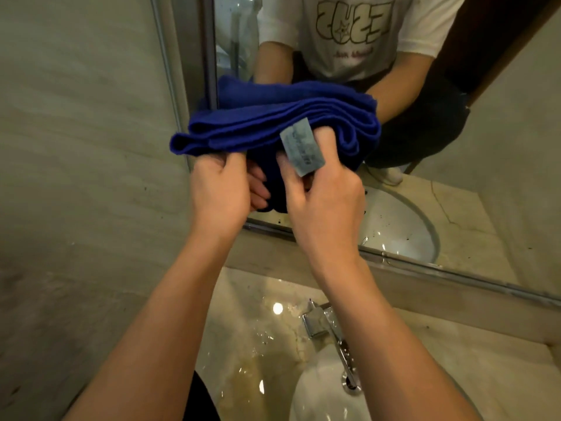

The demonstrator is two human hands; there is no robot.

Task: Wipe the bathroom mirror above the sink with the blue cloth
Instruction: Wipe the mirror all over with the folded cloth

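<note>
**Folded blue cloth held at the mirror's lower left corner**

I hold the blue cloth (273, 123) folded into several soft, plush layers, its long axis running roughly left to right across the frame, the stacked fold edges facing me. It sits up against the lower left corner of the mirror (455, 177), overlapping the metal frame, well above the sink (328, 396). A pale grey rectangular care label (302, 150) hangs from the cloth's near edge, tilted.

On the left, my left hand (221, 189) grips the cloth's lower left edge, thumb on top and fingers curled underneath the dark folds. To the right, my right hand (324, 202) has its fingers curled up into the folds beside the label, pinching the fabric; the label lies across my fingers.

The wall at left is matte, streaked stone. Below, the counter (243, 329) is glossy, wet-looking marble, with a shiny chrome faucet (318, 323) leaning over the smooth white basin.
</note>
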